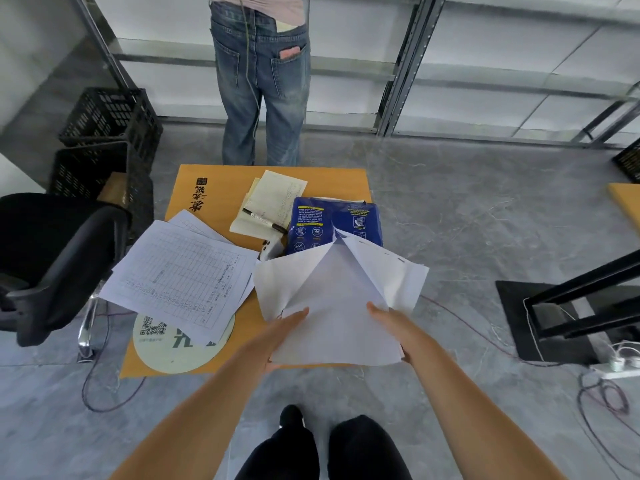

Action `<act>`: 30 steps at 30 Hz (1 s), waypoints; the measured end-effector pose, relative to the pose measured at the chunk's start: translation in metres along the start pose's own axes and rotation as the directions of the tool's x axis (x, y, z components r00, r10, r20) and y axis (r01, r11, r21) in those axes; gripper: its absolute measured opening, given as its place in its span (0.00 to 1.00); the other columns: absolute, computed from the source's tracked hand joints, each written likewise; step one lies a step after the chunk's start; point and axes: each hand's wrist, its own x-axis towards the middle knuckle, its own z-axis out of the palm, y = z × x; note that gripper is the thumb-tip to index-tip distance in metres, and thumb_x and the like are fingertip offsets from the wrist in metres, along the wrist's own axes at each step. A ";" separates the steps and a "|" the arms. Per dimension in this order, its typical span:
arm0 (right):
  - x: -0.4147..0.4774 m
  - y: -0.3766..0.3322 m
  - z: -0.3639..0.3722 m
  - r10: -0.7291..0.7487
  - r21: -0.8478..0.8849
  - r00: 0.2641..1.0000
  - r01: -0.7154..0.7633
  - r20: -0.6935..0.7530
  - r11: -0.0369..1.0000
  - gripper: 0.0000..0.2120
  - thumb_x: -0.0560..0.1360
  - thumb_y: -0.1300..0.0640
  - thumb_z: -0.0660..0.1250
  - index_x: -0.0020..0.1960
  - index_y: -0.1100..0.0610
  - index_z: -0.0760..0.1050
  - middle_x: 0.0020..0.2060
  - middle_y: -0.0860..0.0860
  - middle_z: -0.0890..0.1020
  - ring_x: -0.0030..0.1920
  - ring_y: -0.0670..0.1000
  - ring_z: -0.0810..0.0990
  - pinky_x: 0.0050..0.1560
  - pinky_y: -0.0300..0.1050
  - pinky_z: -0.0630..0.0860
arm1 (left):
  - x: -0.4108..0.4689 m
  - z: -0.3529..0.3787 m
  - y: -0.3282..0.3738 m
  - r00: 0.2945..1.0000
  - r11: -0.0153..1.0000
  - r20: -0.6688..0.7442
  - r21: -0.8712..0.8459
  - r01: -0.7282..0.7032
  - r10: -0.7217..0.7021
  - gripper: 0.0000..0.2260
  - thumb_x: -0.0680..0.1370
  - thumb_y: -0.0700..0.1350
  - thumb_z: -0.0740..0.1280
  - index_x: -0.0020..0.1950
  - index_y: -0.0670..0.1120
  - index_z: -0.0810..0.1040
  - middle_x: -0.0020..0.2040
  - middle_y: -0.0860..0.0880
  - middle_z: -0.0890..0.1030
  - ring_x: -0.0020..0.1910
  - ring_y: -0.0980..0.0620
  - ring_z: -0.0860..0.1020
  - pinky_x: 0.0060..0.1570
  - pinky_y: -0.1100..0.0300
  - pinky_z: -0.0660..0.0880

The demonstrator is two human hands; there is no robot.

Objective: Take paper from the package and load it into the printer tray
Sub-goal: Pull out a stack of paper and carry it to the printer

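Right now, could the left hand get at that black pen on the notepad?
Probably not at once: the left hand is gripping the paper stack with the right hand. The pen lies uncovered.

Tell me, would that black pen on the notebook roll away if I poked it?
Probably a little. The pen looks round and thin, so a sideways poke could start it rolling. It lies on the open notebook, whose pages look uneven, so it likely wouldn't go far. It also seems light, easy to lift with two fingers.
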 end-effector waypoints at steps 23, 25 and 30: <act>-0.170 0.112 0.004 -0.314 0.123 0.948 0.306 0.050 0.944 0.18 0.79 0.58 0.65 0.68 0.59 0.71 0.61 0.58 0.80 0.56 0.58 0.80 0.50 0.47 0.78 | -0.181 0.006 -0.102 0.952 0.913 0.155 0.279 -0.298 0.264 0.17 0.71 0.49 0.76 0.59 0.51 0.79 0.51 0.48 0.85 0.49 0.48 0.84 0.39 0.56 0.82; -0.197 0.126 0.003 -0.356 0.167 0.933 0.343 0.052 0.924 0.16 0.79 0.59 0.64 0.67 0.57 0.72 0.59 0.57 0.81 0.54 0.57 0.80 0.48 0.46 0.78 | -0.202 0.008 -0.115 0.944 0.910 0.172 0.264 -0.321 0.283 0.16 0.72 0.46 0.76 0.58 0.51 0.79 0.50 0.49 0.86 0.46 0.50 0.85 0.37 0.56 0.81; -0.261 0.143 -0.019 -0.500 0.246 0.866 0.480 0.020 0.842 0.18 0.75 0.67 0.68 0.64 0.59 0.75 0.60 0.61 0.81 0.55 0.59 0.81 0.54 0.54 0.78 | -0.246 0.021 -0.105 0.920 0.873 0.271 0.325 -0.364 0.283 0.27 0.68 0.45 0.80 0.65 0.46 0.77 0.55 0.44 0.85 0.54 0.43 0.84 0.54 0.44 0.81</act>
